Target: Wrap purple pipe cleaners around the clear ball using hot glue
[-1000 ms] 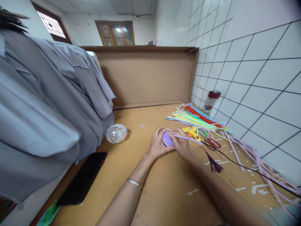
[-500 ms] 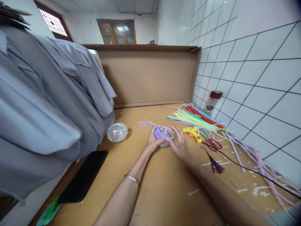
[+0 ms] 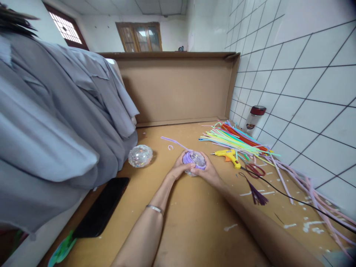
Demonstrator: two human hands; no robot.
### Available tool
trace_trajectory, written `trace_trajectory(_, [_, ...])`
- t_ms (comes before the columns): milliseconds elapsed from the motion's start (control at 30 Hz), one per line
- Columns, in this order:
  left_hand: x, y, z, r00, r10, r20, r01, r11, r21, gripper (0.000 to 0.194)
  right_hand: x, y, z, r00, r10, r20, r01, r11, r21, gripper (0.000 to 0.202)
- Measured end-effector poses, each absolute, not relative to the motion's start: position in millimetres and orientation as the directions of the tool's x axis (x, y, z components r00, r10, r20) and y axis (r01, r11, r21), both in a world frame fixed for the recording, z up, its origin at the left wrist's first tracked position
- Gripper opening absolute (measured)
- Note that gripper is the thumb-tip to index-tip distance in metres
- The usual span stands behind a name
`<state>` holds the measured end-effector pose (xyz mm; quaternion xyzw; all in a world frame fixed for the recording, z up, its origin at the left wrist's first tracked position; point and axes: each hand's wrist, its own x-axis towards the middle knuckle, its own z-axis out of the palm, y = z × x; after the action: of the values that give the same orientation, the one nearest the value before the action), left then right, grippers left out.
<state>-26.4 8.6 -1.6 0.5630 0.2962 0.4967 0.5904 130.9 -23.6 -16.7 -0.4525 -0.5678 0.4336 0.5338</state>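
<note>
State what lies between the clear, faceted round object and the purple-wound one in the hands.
In the head view: brown tabletop, then the left hand. A small, curved pink strip lies slightly farther back.

2 arms extended, converging | left hand, right hand curled inward | thumbs perhaps touching

The tan table bears a clear round object, black slab and tassel. Glue gun, scissors and pipe cleaners lie rightward.

Left hand and right hand hold a purple-wrapped piece — glue gun nearby.
</note>
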Motion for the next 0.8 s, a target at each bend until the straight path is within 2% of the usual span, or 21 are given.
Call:
trace_trajectory(167, [-24.7,6.6,1.0,0.324,0.909,0.261,-0.153,-0.222,0.963,0.085,131.0,-19.1,-21.4,0.006,0.973,0.23,0.026,0.23,-0.973,0.105])
trace_trajectory(400, [-23.8,3.7,7.7,0.328,0.899,0.29,-0.092,-0.275,0.957,0.08,132.7,-18.1,-20.4,-0.032,0.969,0.247,0.009,0.247,-0.969,0.099])
trace_trajectory(600, [-21.5,2.4,10.9,0.324,0.897,0.302,-0.089,-0.289,0.953,0.082,132.1,-19.0,-22.9,0.057,0.946,0.319,0.167,0.306,-0.937,0.1])
trace_trajectory(800, [-16.2,2.6,4.2,0.277,0.903,0.329,-0.107,-0.311,0.944,0.076,136.5,-21.9,-20.7,0.02,0.926,0.378,0.339,0.35,-0.873,0.102])
